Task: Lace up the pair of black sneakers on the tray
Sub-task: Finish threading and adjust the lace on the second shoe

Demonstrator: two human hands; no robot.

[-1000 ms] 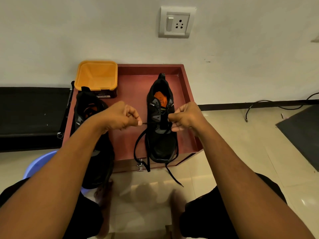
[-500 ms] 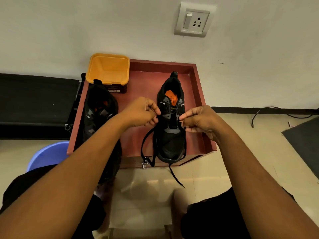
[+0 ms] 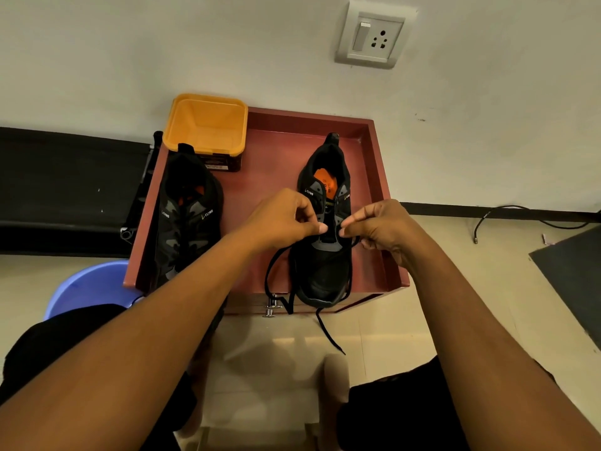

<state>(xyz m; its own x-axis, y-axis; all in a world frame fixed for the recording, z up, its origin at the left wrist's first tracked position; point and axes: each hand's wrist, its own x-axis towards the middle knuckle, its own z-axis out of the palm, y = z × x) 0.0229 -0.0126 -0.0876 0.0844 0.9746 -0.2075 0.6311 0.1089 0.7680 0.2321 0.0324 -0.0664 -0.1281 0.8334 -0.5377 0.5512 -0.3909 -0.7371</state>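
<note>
Two black sneakers with orange insoles lie on a dark red tray (image 3: 276,187). The right sneaker (image 3: 325,271) points its toe toward me, over the tray's near edge. My left hand (image 3: 283,219) and my right hand (image 3: 380,226) meet over its lower eyelets, each pinching a part of the black lace (image 3: 271,278). One lace end loops down the shoe's left side; the other end hangs past the tray's front onto the floor. The left sneaker (image 3: 187,216) lies untouched at the tray's left side, partly behind my left forearm.
An orange tub (image 3: 206,125) stands at the tray's back left corner against the white wall. A blue plastic basin (image 3: 87,288) sits on the floor left of the tray. A black cable (image 3: 520,213) and a dark mat (image 3: 572,281) lie to the right.
My two hands have come closer together over the right sneaker's eyelets, drawing the lace in. The camera has tilted, so the tray sits lower and more to the right.
</note>
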